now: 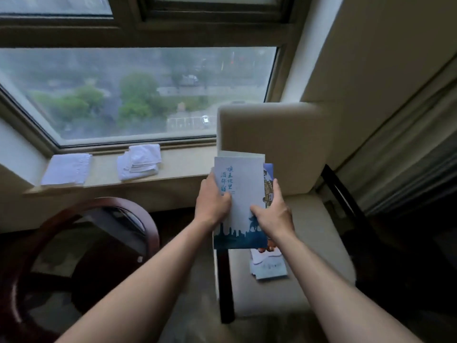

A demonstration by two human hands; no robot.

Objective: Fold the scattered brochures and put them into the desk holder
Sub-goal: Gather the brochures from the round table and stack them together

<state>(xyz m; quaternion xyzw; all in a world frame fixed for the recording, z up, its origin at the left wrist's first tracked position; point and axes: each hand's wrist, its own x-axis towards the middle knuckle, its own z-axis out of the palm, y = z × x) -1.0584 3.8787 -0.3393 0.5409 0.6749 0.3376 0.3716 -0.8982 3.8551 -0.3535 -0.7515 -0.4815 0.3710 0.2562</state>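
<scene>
Pale blue-and-white printed paper brochure (243, 201), held in the air above cream upholstered chair seat (309, 243), is judged light, thin, floppy and crease-prone, so grip both long edges approx. mid-height, as left hand (212, 201) and right hand (273, 211) fingers now pinch it.

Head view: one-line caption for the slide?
Both hands, left hand and right hand, hold a folded brochure above a cream chair by the window.

Dim room, soft grey daylight from window (138, 92), dark shadowed lower corners, slight overall blur, hazy view outside, wide-angle bending at edges
</scene>
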